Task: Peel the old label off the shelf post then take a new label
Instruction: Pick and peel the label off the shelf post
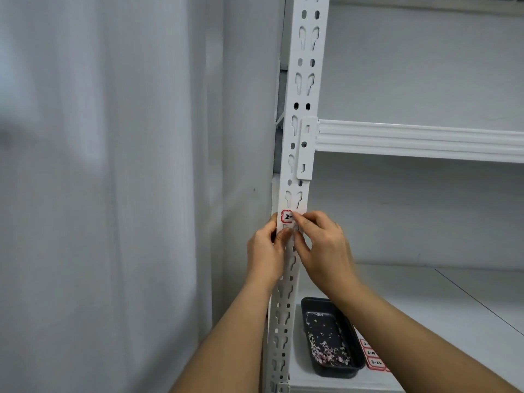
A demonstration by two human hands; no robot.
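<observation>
On the white shelf post (297, 154), the red-bordered old label (287, 216) is still stuck at centre. Our left hand (265, 251) grips the post; our right hand (320, 245) pinches the label's right edge. New labels (373, 357) wait untaken at five o'clock, beside the black tray (330, 336).
</observation>
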